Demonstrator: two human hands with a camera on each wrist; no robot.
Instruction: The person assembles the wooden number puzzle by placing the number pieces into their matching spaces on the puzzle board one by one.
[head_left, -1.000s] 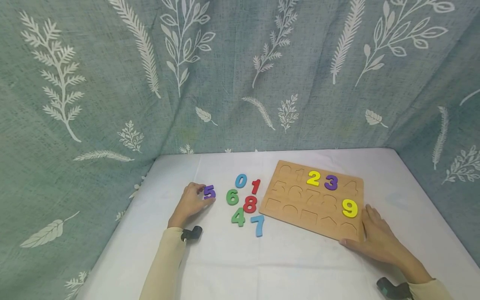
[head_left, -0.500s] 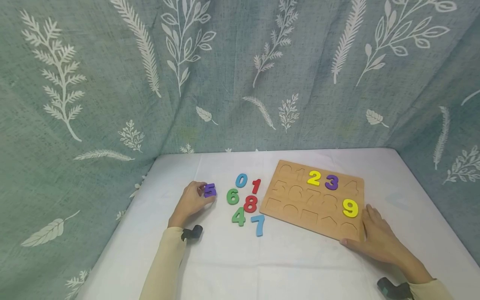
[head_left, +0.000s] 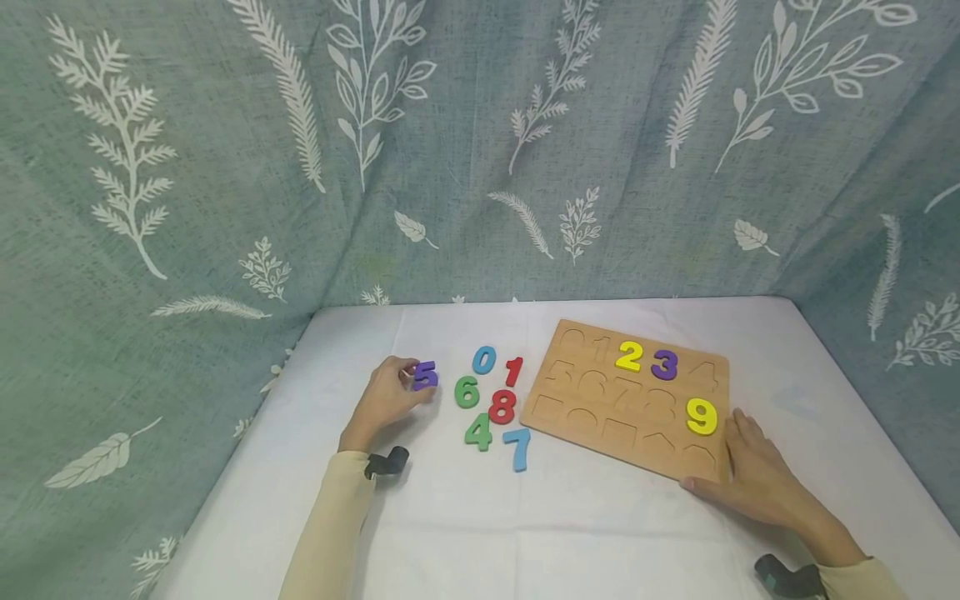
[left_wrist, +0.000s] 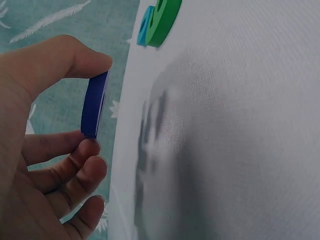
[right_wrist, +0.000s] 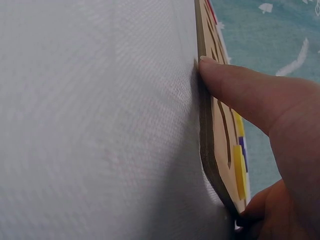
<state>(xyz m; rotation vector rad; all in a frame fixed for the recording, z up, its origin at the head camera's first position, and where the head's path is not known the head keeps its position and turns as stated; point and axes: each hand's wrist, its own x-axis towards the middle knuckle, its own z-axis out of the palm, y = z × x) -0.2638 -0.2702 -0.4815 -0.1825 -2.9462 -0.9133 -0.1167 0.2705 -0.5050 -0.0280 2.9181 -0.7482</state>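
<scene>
My left hand (head_left: 386, 393) pinches a purple number 5 (head_left: 425, 376) between thumb and fingers. In the left wrist view, the 5 (left_wrist: 94, 105) is seen edge-on, held off the white cloth, with a shadow below. At the right, my right hand (head_left: 765, 475) rests against the near right corner of a wooden number board (head_left: 577, 429), its thumb on the front edge and its fingers along the right side. A yellow 2 (head_left: 629, 357), a purple 3 (head_left: 664, 365) and a yellow 9 (head_left: 702, 417) sit on the board, whose other outlined slots show bare wood.
Between the left hand and the board lie a blue 0 (head_left: 484, 360), red 1 (head_left: 513, 372), green 6 (head_left: 467, 392), red 8 (head_left: 502, 407), green 4 (head_left: 478, 432) and blue 7 (head_left: 517, 450). Behind the white-covered table (head_left: 570, 533) hangs a leaf-patterned curtain (head_left: 450, 167).
The left hand has raised the purple 5 and shifted it slightly up and to the right, changing its tilt. My right hand and the board have stayed in place.
</scene>
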